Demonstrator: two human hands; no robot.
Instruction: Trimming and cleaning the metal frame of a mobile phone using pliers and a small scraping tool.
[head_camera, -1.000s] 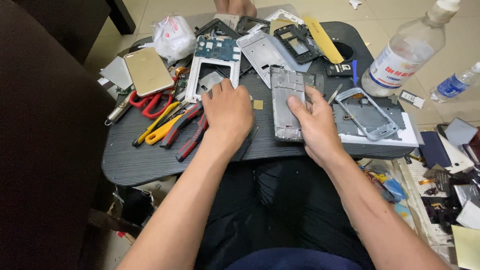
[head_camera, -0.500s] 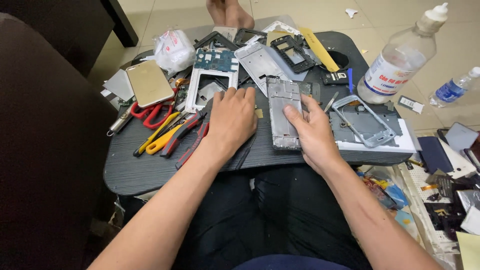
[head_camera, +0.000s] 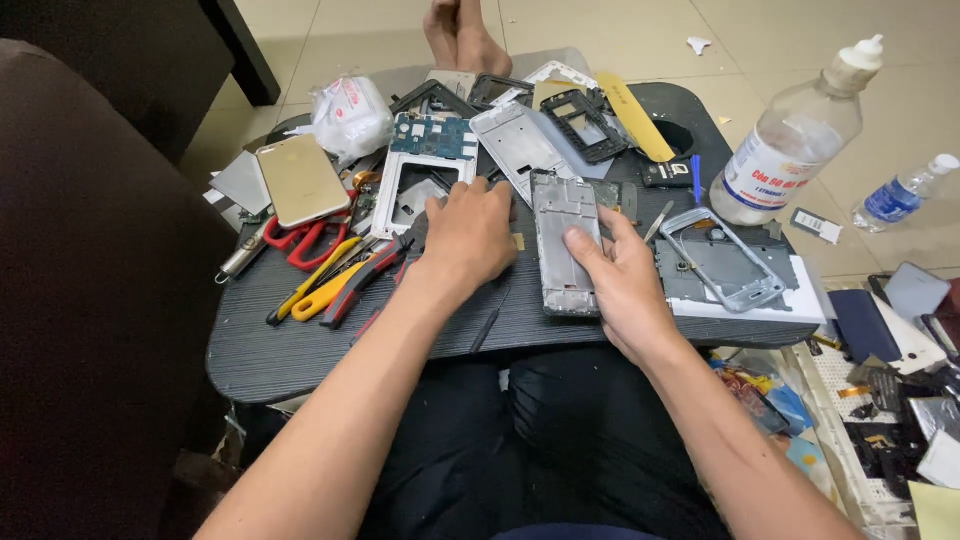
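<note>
Both hands rest mid-counter: the right hand (head_camera: 622, 285) grips the grey phone frame (head_camera: 567, 243) by its right edge, the left hand (head_camera: 468, 235) lies flat and loose beside it. Bare counter (head_camera: 300, 350) shows only along the near edge; pliers (head_camera: 362, 280) crowd the left.

The frame (head_camera: 566, 245) is dull grey metal. The tray (head_camera: 300, 350) is dark matt woodgrain. At its left edge the phone (head_camera: 301, 180) looks smooth satin gold; the bottle (head_camera: 790, 140) is clear glossy plastic.
</note>
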